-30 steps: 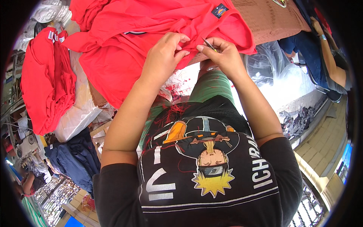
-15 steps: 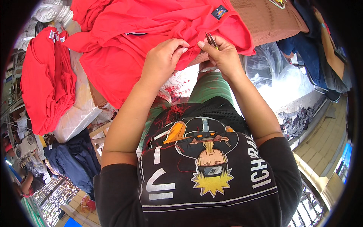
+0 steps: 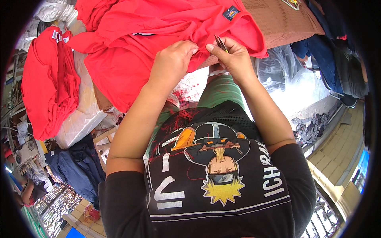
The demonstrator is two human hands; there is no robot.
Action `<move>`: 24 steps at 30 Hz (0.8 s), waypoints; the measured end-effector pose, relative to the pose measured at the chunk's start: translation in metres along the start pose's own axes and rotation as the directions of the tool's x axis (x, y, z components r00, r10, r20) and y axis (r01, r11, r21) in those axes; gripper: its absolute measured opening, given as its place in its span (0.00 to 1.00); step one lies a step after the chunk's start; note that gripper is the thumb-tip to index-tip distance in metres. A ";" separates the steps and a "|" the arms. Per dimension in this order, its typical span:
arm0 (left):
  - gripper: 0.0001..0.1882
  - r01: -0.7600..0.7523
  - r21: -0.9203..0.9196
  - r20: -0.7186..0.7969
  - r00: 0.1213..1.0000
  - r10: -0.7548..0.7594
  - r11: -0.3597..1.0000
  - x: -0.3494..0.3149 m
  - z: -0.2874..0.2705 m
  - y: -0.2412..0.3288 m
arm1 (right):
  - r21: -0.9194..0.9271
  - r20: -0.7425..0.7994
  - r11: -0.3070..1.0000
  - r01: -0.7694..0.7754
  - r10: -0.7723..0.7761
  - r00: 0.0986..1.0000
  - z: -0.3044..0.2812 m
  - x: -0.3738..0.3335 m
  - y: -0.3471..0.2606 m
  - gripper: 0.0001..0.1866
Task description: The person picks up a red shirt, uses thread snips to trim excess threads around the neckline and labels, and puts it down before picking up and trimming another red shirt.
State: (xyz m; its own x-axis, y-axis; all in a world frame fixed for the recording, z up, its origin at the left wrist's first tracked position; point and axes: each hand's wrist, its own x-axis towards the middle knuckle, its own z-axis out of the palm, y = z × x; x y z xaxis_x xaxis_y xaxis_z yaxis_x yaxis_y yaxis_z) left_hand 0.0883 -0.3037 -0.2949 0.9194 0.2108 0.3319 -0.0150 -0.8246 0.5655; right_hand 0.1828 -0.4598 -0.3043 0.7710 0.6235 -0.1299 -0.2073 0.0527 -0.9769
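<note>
A red shirt [image 3: 127, 55] with a dark label near its collar lies spread across a brown cloth-covered surface. Its near edge hangs toward me between both hands. My left hand [image 3: 170, 63] is closed, thumb and index finger pinching that edge. Small thread snips [image 3: 220, 43] are tucked in my right hand [image 3: 237, 61], blades pointing up and away. The right thumb and fingertip also meet at the red fabric's edge. Whether a thread lies between the fingertips is too small to tell.
More red garments [image 3: 49, 87] are piled on a plastic-wrapped bundle [image 3: 81, 123] at the left, with dark blue garments [image 3: 75, 168] below. Red thread scraps [image 3: 178, 119] lie on my lap. Clear plastic bags [image 3: 278, 69] and a person in dark blue trousers [image 3: 321, 59] are at the right.
My left fingers have curled closer together on the fabric. The right hand and snips have shifted slightly left. At the far right, the other person's forearm has moved out of sight.
</note>
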 end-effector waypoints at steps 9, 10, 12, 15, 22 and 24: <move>0.06 -0.019 -0.099 0.001 1.000 0.019 0.995 -0.003 -0.005 0.000 | 0.002 -0.014 0.999 -0.047 0.047 0.999 -0.005 0.000 0.005 0.07; 0.06 0.001 -0.093 0.007 1.000 0.000 0.996 -0.003 -0.005 0.000 | 0.001 0.004 0.998 -0.058 0.058 0.998 -0.006 0.000 0.005 0.07; 0.06 0.038 -0.079 0.020 0.999 -0.037 0.996 -0.003 -0.005 0.001 | -0.020 0.007 0.998 -0.063 0.064 0.998 -0.005 0.000 0.005 0.07; 0.06 0.022 -0.215 -0.035 0.999 -0.030 0.976 -0.003 -0.001 -0.001 | -0.065 0.024 0.995 -0.078 0.080 0.997 -0.007 0.002 0.011 0.08; 0.06 0.222 -0.466 0.074 0.974 -0.213 0.856 -0.003 0.000 0.016 | -0.419 0.045 0.906 0.060 -0.045 0.998 -0.014 0.011 0.018 0.15; 0.06 0.249 -0.464 0.087 0.968 -0.235 0.850 -0.003 -0.001 0.014 | -0.508 0.053 0.841 0.188 -0.187 0.981 -0.015 0.005 0.003 0.17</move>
State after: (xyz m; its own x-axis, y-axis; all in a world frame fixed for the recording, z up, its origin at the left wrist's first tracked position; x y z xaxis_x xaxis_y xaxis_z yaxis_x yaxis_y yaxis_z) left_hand 0.0849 -0.3156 -0.2867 0.9279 0.3523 0.1221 0.0336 -0.4051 0.9136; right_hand 0.1952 -0.4680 -0.3104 0.7629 0.6433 0.0639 0.2761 -0.2348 -0.9320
